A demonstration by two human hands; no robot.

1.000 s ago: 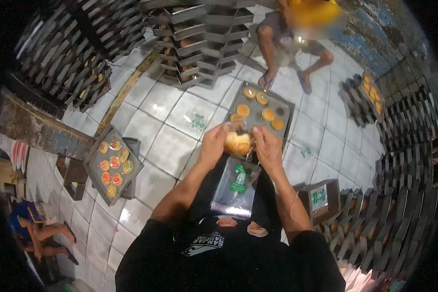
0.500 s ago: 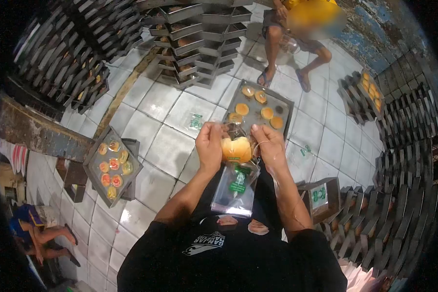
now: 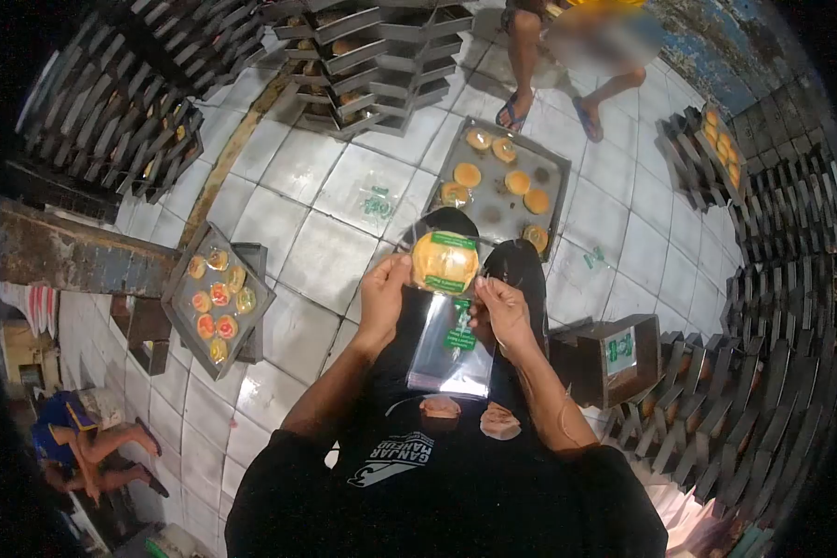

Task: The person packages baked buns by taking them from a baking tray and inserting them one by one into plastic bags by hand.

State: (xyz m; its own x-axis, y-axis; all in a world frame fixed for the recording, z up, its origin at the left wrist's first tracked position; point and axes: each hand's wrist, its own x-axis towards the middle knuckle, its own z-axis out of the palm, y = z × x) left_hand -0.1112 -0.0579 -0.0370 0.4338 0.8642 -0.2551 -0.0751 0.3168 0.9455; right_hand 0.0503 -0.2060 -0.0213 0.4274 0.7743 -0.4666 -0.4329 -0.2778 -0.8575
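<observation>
A round golden bun (image 3: 434,263) sits inside a clear plastic bag with green print, held up over my lap. My left hand (image 3: 381,296) pinches the bag's left edge between thumb and fingers. On the other side, my right hand (image 3: 506,314) grips the lower right edge of the same bag. Below them, a stack of clear printed bags (image 3: 448,358) lies on my lap. Just past my knees, a dark metal tray (image 3: 502,206) on the floor carries several buns, some of them in bags.
Another tray (image 3: 239,337) of bagged, coloured-top buns stands at the left. Loose bags (image 3: 376,205) lie on the white tiles. A box (image 3: 614,361) is by my right side. Stacked trays (image 3: 372,65) rise ahead and at both sides. Two other people sit nearby.
The bagged bun has turned so its printed, round face shows upward. My hands have moved down to the bag's sides, away from its top opening. The view has shifted slightly.
</observation>
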